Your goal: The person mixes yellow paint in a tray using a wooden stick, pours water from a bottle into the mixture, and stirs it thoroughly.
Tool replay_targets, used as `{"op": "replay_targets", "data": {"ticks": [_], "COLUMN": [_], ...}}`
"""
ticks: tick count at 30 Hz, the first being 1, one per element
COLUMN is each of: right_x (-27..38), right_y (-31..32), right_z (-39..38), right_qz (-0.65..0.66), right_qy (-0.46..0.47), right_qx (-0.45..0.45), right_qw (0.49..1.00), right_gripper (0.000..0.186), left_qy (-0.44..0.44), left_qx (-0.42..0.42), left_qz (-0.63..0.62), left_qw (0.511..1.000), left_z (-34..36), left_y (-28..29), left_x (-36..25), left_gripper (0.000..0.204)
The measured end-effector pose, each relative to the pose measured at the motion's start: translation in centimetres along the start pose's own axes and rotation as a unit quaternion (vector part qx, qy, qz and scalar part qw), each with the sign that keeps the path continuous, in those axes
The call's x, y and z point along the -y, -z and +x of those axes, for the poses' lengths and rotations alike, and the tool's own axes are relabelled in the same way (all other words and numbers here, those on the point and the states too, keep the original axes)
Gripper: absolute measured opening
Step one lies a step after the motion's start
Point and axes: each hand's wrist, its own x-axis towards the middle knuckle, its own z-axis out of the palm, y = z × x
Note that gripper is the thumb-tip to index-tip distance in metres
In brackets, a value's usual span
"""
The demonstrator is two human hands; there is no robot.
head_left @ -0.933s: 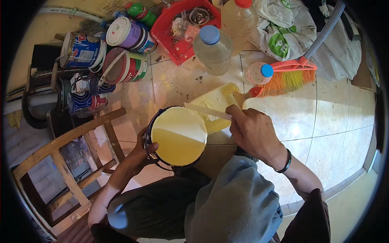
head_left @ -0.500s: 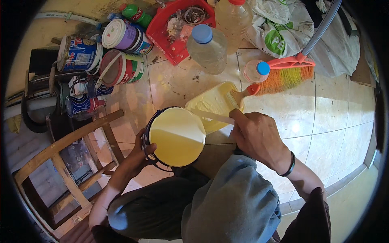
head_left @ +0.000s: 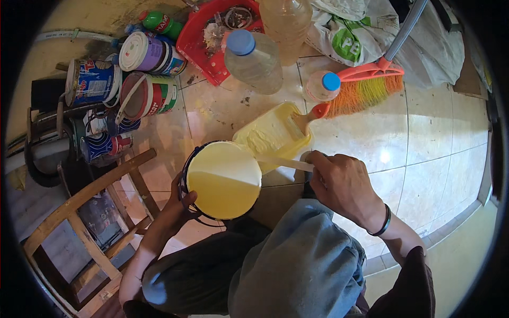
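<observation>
My left hand [head_left: 183, 204] is closed on the side of a paint bucket [head_left: 186, 199], thumb over its rim. Pale yellow paint [head_left: 224, 180] shows inside, partly shaded. In my right hand [head_left: 344, 183] is a flat, pale stick [head_left: 286, 162], pinched near one end; its other end reaches the bucket's right rim. Just beyond the bucket lies a yellow paint tray [head_left: 252, 127] smeared with paint. A paintbrush [head_left: 303, 121] with a red-orange handle end rests across the tray's right edge.
Several paint cans [head_left: 93, 82] stand at the back left, beside a red dustpan [head_left: 209, 71] holding debris. Bottles [head_left: 257, 66] and an orange broom [head_left: 366, 95] are beyond the tray. White plastic bags [head_left: 339, 37] lie at the back. A wooden chair [head_left: 87, 201] is at my left.
The stick and my right hand have shifted slightly right and nearer me relative to the bucket. The stick's far end now sits closer to the rim. My left hand keeps its hold; the view has shifted.
</observation>
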Motion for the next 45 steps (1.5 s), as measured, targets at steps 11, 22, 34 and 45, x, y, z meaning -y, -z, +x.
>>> {"op": "replay_targets", "data": {"ticks": [11, 22, 34, 45], "right_x": [0.3, -0.2, -2.3, -2.5], "right_y": [-1.7, -1.2, -0.4, -2.5], "right_z": [3.6, 8.9, 6.4, 0.5], "right_qz": [0.028, 0.030, 0.023, -0.069], "right_qy": [0.015, 0.060, 0.038, 0.016], "right_qx": [-0.072, -0.034, -0.015, -0.014], "right_qw": [0.997, 0.997, 0.999, 0.997], "right_gripper": [0.018, 0.015, 0.018, 0.018], "left_qy": [0.006, 0.015, -0.001, 0.009], "left_qx": [0.009, 0.031, 0.037, 0.022], "left_qz": [-0.010, -0.021, -0.008, -0.006], "left_qw": [1.000, 0.999, 0.999, 1.000], "left_z": [0.5, 0.6, 0.8, 0.9], "left_y": [0.7, 0.8, 1.2, 1.2], "left_x": [0.5, 0.1, 0.6, 0.7], "left_gripper": [0.130, 0.130, 0.128, 0.122]}}
